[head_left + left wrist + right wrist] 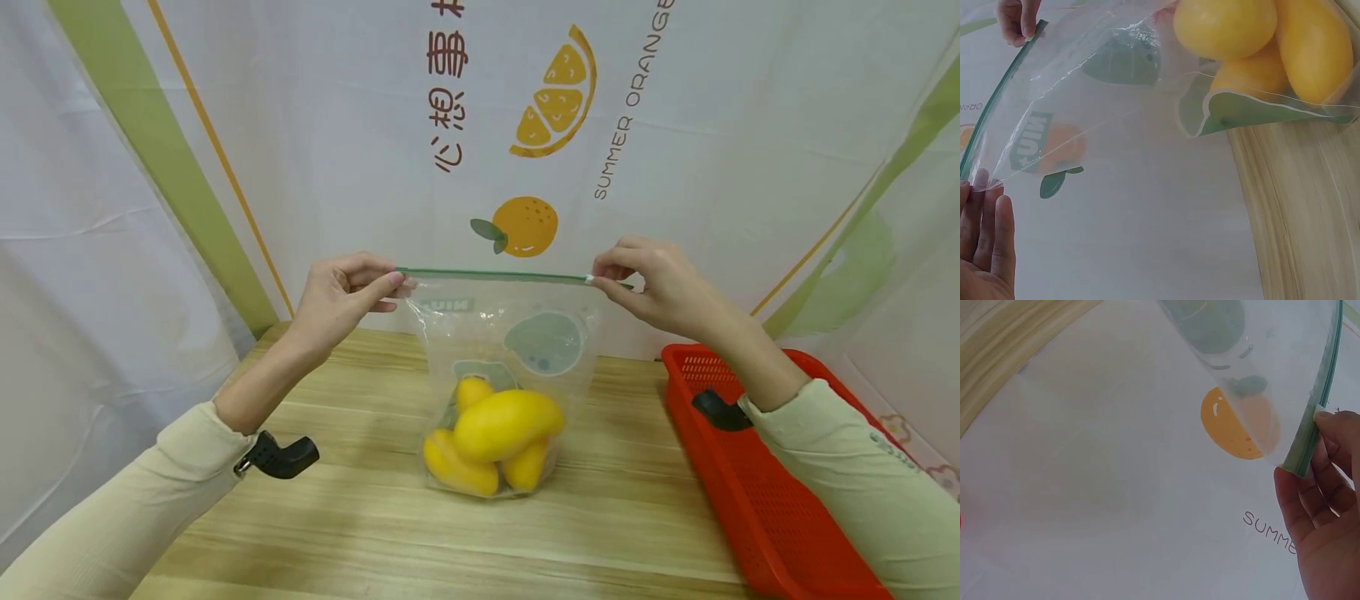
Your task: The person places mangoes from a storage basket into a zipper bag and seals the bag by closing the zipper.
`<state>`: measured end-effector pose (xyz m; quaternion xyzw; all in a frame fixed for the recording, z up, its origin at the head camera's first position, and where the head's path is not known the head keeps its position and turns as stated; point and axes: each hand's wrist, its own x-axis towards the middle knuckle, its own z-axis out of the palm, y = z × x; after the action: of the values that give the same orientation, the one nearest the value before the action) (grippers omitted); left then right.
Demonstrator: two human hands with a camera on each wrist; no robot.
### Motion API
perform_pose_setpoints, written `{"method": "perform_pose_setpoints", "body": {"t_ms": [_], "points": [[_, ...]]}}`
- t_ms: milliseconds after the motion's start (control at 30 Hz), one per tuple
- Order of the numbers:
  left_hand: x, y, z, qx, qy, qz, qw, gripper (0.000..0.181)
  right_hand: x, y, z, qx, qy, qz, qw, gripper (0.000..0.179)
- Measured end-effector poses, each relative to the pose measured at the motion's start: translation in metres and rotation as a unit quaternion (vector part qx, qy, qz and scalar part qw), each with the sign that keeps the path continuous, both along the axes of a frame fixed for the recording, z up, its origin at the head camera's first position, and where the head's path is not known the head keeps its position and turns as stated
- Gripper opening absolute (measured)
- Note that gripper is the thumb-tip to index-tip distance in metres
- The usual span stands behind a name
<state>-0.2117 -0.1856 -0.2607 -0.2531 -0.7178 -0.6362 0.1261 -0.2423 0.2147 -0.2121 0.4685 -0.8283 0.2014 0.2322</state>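
Observation:
A clear zip bag [480,333] with a green zip strip [495,274] along its top stands upright on the wooden table. Several yellow mangoes [506,425] lie in the bottom of it. At the strip's left end my left hand [341,296] pinches the bag's top corner between thumb and fingers. My right hand [652,279] pinches the strip near its right end, at a small white slider [589,279]. Between the two hands the strip is stretched nearly straight. The right wrist view shows the strip's green end [1299,453] between my right thumb and fingers.
To the right, a red plastic basket [682,408] stands on the table [360,517], partly under my right forearm. A white curtain [337,150] with orange prints hangs behind the table's far edge.

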Motion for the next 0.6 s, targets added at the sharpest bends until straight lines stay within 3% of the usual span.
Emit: {"method": "perform_pose_setpoints", "body": {"t_ms": [300,600], "points": [[-0.0015,-0.0031,-0.0024,0.011,-0.003,-0.011,0.9999,0.017,-0.0020,0.0014,-0.0020,-0.017,0.007,0.009,0.9998,0.017],[-0.0011,-0.0050,-0.0038,0.003,-0.004,-0.003,1.0000,0.019,-0.0017,0.0006,-0.0013,-0.015,0.007,0.011,0.9998,0.019]]}}
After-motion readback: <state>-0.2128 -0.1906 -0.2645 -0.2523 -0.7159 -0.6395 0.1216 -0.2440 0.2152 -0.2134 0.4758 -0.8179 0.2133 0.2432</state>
